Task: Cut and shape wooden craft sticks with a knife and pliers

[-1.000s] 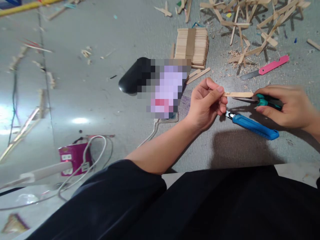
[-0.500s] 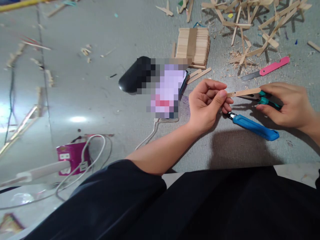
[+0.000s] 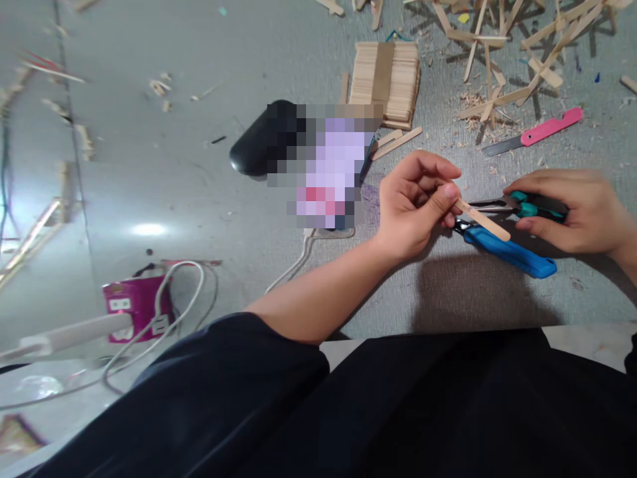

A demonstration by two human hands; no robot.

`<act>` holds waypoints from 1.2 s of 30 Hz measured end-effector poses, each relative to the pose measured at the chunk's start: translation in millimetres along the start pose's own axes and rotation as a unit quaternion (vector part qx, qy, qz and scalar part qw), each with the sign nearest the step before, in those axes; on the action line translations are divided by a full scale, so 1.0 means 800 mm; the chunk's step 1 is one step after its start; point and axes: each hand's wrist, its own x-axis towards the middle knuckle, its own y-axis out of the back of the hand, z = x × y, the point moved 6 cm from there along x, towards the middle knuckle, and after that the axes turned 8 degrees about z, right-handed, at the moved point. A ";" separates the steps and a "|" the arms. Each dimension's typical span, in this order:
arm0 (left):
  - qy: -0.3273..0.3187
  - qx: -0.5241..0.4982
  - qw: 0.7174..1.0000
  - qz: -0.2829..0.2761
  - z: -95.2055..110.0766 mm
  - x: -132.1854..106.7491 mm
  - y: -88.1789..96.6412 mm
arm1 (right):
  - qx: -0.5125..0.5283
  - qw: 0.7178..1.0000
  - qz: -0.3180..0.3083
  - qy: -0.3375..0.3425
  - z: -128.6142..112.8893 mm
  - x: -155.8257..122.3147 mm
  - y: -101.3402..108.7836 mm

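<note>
My left hand pinches one end of a wooden craft stick between thumb and finger; its free end slants down to the right. My right hand is wrapped round the green-and-black handles of long-nosed pliers. The pliers' metal jaws point left, behind the stick and close to its held end; whether they touch it I cannot tell. Just under the stick lies a blue utility knife, partly covered by it. Above my right hand rests a pink folding knife with its blade out.
A banded bundle of craft sticks lies beyond my left hand, near a phone on a cable and a black oblong case. Joined stick pieces and shavings spread at the upper right. A magenta power adapter sits at the left.
The craft stick has swung from nearly level to slanting down to the right. The pliers now show more of their jaws, beside the stick's held end. The view has shifted slightly.
</note>
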 end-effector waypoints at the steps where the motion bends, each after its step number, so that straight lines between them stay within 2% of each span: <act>1: -0.006 -0.002 1.000 0.001 0.001 0.000 -0.001 | 0.001 1.000 -0.002 -0.001 -0.001 0.000 0.001; 4: -0.025 -0.007 1.000 0.005 0.006 -0.001 -0.003 | -0.004 1.000 0.000 0.003 0.000 0.000 0.002; 9: -0.033 0.009 0.999 0.022 0.010 -0.003 -0.001 | -0.019 0.998 0.014 0.058 -0.004 0.001 0.002; 15: -0.016 0.007 0.999 0.034 0.010 -0.005 0.004 | -0.071 0.997 0.038 0.011 -0.003 -0.001 0.001; 24: -0.017 -0.018 0.999 0.026 0.011 -0.002 0.002 | -0.065 0.997 -0.003 -0.043 0.002 0.002 0.005; 28: -0.012 -0.008 1.000 0.019 0.006 -0.001 0.004 | -0.034 0.999 0.016 -0.025 0.002 0.002 0.008; 36: -0.003 -0.017 1.000 0.000 -0.002 -0.001 0.000 | -0.034 0.999 -0.010 -0.023 -0.004 0.003 0.006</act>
